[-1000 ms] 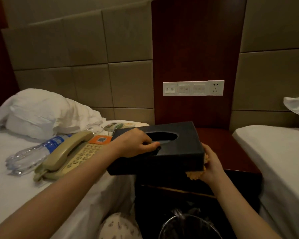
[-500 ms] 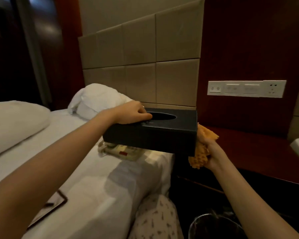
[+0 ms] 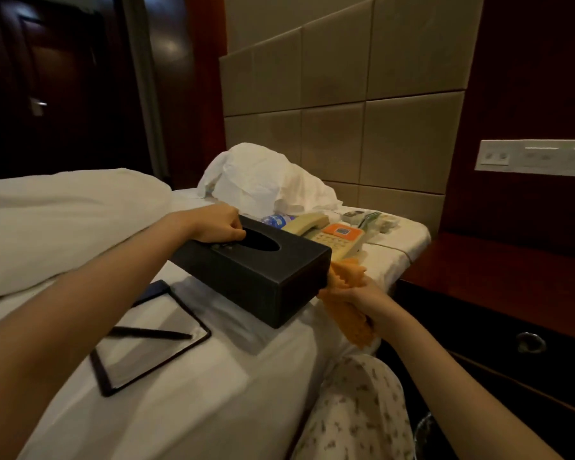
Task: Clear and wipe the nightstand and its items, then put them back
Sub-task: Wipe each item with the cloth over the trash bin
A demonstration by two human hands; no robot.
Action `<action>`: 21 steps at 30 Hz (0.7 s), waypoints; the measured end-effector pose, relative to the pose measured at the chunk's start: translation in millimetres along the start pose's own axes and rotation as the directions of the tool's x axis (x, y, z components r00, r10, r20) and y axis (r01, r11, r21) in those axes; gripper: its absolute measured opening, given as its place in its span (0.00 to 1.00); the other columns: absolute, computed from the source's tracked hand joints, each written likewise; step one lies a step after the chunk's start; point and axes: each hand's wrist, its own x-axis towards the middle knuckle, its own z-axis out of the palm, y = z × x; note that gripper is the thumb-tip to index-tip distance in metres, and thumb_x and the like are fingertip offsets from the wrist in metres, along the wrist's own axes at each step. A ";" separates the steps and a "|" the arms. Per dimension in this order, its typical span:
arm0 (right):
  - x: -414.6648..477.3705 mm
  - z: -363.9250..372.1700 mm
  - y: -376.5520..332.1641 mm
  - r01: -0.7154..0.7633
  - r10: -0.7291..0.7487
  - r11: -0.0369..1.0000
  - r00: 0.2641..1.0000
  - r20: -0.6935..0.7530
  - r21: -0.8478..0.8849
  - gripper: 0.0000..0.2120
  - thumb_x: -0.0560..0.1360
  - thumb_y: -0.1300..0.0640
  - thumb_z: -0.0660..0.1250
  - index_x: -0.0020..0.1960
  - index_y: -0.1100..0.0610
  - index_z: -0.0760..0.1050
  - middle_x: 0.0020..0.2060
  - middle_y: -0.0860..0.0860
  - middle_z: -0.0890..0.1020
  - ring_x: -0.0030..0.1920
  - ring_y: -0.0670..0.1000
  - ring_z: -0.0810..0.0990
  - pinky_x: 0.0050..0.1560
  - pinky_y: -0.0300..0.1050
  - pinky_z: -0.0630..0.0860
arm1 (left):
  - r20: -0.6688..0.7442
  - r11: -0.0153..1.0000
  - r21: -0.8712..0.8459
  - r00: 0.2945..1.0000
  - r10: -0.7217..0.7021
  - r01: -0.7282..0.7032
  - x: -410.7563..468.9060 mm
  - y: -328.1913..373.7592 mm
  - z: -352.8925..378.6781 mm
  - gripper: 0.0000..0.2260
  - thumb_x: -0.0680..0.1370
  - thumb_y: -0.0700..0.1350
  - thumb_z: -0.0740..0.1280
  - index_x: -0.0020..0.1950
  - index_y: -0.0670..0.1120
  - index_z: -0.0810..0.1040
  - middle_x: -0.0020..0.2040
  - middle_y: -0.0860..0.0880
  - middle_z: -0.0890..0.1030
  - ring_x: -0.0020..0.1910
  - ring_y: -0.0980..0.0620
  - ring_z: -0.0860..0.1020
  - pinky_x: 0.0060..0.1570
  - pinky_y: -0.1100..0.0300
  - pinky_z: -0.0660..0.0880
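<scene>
The fingers [image 3: 238, 231] of the left hand [image 3: 214, 224] are curled over the rim of the oval opening in the top of the black tissue box [image 3: 263, 277], and the box is carried by that grip. The right hand [image 3: 370, 302] is closed round a bunched orange cloth [image 3: 346, 277], which is pressed against the box's right end. The box is held tilted over the white bed [image 3: 213, 393]. Its low near corner is at the sheet, but whether it already rests there cannot be told. Just beyond the box a beige phone [image 3: 332, 232] and a water bottle [image 3: 276, 220] are laid on the same bed, with a crumpled pillow [image 3: 263, 180] further behind. On the near left of the box a dark-framed notepad [image 3: 146, 353] is seen with a pen [image 3: 150, 333] across it. To the right of the box stands the dark wooden nightstand [image 3: 495, 260]. A second ago the box was held over the front of the nightstand with the cloth under its right end. It has since been carried across to the bed, and the cloth has been brought up to the end face. The box is therefore judged to be wiped and nearly set down among the cleared items. Wiping the nightstand itself and returning the items are judged to be what is left.
</scene>
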 end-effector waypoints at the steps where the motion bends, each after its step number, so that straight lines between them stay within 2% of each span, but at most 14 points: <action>1: 0.2 4.0 2.4 0.003 -0.003 1.000 1.000 0.027 -0.013 0.16 0.74 0.61 0.69 0.55 0.48 0.67 0.44 0.48 0.76 0.43 0.47 0.75 0.38 0.40 0.70 | 0.007 1.000 0.028 1.000 -0.012 0.012 -0.6 -4.2 5.3 0.18 0.80 0.47 0.60 0.29 0.47 0.72 0.30 0.49 0.72 0.29 0.54 0.68 0.33 0.62 0.65; 4: 4.6 12.9 11.5 0.046 -0.021 0.981 0.991 0.130 -0.191 0.17 0.74 0.60 0.68 0.58 0.46 0.66 0.47 0.47 0.75 0.46 0.45 0.74 0.45 0.39 0.71 | 0.025 0.996 0.080 0.999 -0.036 0.034 0.1 -13.4 20.8 0.20 0.80 0.48 0.58 0.29 0.44 0.71 0.30 0.47 0.71 0.29 0.54 0.67 0.32 0.63 0.63; 6: 7.3 15.0 11.0 0.047 -0.013 0.966 0.991 0.135 -0.252 0.18 0.74 0.59 0.68 0.58 0.45 0.65 0.47 0.45 0.74 0.46 0.44 0.74 0.47 0.40 0.70 | 0.025 0.996 0.086 0.999 -0.036 0.034 2.5 -16.5 28.1 0.21 0.81 0.48 0.57 0.27 0.45 0.68 0.29 0.48 0.70 0.29 0.54 0.66 0.34 0.59 0.64; 8: 11.6 13.8 5.5 0.056 -0.015 0.955 0.990 0.139 -0.291 0.19 0.73 0.60 0.69 0.58 0.46 0.67 0.47 0.45 0.74 0.46 0.44 0.74 0.44 0.37 0.70 | 0.009 0.995 0.088 0.999 -0.035 0.034 4.8 -19.1 30.6 0.23 0.82 0.48 0.56 0.26 0.46 0.66 0.28 0.49 0.68 0.28 0.54 0.66 0.38 0.58 0.63; 10: 13.6 13.2 -1.5 0.094 -0.056 0.941 0.991 0.125 -0.324 0.17 0.74 0.63 0.67 0.58 0.48 0.70 0.46 0.45 0.75 0.45 0.44 0.74 0.40 0.34 0.70 | -0.018 0.995 0.093 0.999 -0.035 0.037 5.2 -19.7 30.9 0.24 0.82 0.49 0.56 0.26 0.45 0.65 0.27 0.48 0.68 0.27 0.53 0.65 0.39 0.59 0.63; 14: 18.9 16.9 -16.8 0.124 -0.145 0.969 0.986 -0.083 -0.215 0.13 0.74 0.63 0.66 0.55 0.51 0.71 0.46 0.48 0.76 0.49 0.49 0.75 0.48 0.41 0.72 | -0.051 0.987 0.147 0.997 -0.050 0.057 -0.4 -14.7 28.5 0.23 0.82 0.52 0.55 0.27 0.46 0.66 0.27 0.49 0.69 0.27 0.54 0.65 0.35 0.59 0.62; 16: 21.1 21.4 -30.0 0.166 -0.202 0.965 0.965 -0.170 -0.204 0.10 0.73 0.64 0.66 0.52 0.52 0.73 0.48 0.51 0.77 0.50 0.51 0.75 0.49 0.44 0.73 | -0.057 0.990 0.122 0.996 -0.065 0.071 -5.7 -12.4 26.3 0.20 0.81 0.52 0.56 0.31 0.46 0.69 0.30 0.50 0.71 0.29 0.54 0.68 0.35 0.59 0.63; 18: 21.0 29.0 -44.5 0.227 -0.259 0.956 0.950 -0.176 -0.184 0.11 0.74 0.63 0.67 0.53 0.51 0.73 0.50 0.52 0.77 0.51 0.52 0.75 0.51 0.47 0.73 | -0.092 0.996 0.061 0.994 -0.052 0.058 -13.3 -11.3 20.9 0.15 0.81 0.51 0.57 0.38 0.45 0.73 0.35 0.48 0.74 0.34 0.51 0.71 0.37 0.60 0.65; 21: 15.9 42.1 -61.4 0.294 -0.321 0.936 0.939 -0.125 -0.196 0.13 0.73 0.61 0.68 0.54 0.49 0.71 0.49 0.51 0.77 0.51 0.53 0.76 0.52 0.49 0.75 | -0.129 0.999 0.021 0.991 -0.042 0.045 -35.1 -8.6 8.2 0.08 0.80 0.47 0.59 0.44 0.46 0.72 0.42 0.48 0.75 0.40 0.51 0.72 0.39 0.61 0.65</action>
